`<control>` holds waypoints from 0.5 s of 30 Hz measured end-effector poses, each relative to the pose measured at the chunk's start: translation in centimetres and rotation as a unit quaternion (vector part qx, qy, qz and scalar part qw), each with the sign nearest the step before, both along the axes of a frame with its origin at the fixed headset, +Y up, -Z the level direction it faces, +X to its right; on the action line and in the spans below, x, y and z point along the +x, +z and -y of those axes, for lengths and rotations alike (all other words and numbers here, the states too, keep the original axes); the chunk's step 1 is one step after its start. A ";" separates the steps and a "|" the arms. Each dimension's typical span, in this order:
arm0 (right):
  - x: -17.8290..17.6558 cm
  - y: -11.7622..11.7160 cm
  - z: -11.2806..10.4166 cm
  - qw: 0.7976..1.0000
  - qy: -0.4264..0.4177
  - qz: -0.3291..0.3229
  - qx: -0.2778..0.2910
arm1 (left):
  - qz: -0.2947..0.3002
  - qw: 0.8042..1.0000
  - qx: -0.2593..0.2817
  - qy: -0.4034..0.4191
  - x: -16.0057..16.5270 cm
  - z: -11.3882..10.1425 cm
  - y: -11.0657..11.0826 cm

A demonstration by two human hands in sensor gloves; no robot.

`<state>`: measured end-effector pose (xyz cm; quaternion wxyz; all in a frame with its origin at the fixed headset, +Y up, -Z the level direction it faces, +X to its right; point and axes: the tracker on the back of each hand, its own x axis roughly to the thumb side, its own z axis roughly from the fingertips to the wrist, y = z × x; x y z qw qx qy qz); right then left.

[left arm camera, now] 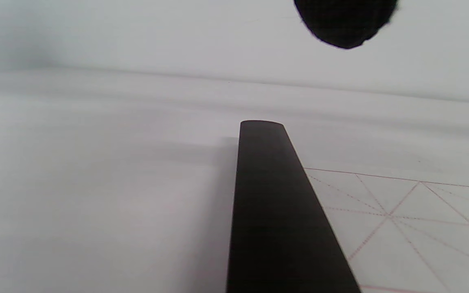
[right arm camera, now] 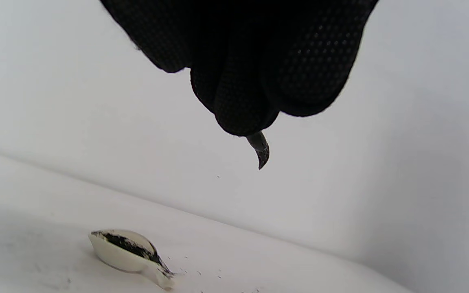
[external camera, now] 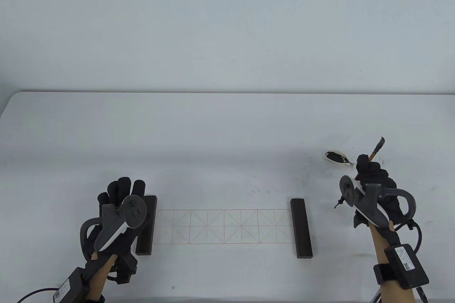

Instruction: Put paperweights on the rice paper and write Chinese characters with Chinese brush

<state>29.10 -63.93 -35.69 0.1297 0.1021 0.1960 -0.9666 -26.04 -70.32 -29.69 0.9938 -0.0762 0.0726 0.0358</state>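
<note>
A strip of rice paper with a red grid lies flat near the table's front. A dark paperweight sits across its right end. Another dark paperweight lies on its left end, partly hidden by my left hand, which hovers over it with straight fingers and holds nothing. In the left wrist view that paperweight runs along the paper's edge, below one fingertip. My right hand grips the brush, its dark tip pointing away past my fingers.
A white spoon holding black ink lies just left of my right hand; the right wrist view shows the spoon below the brush tip. Small ink specks dot the white table around it. A pale wall stands behind.
</note>
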 end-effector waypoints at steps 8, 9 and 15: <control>1.5 0.1 -3.0 0.985 -0.169 -0.013 0.034 | 0.000 1.000 0.000 0.001 0.0 0.0 0.0; 1.7 0.1 -3.1 0.981 -0.186 -0.016 0.045 | 0.000 1.000 0.000 0.001 0.0 0.0 0.0; 3.4 0.0 -2.7 0.956 -0.276 -0.015 0.100 | -0.001 1.000 0.000 0.004 -0.1 0.0 0.0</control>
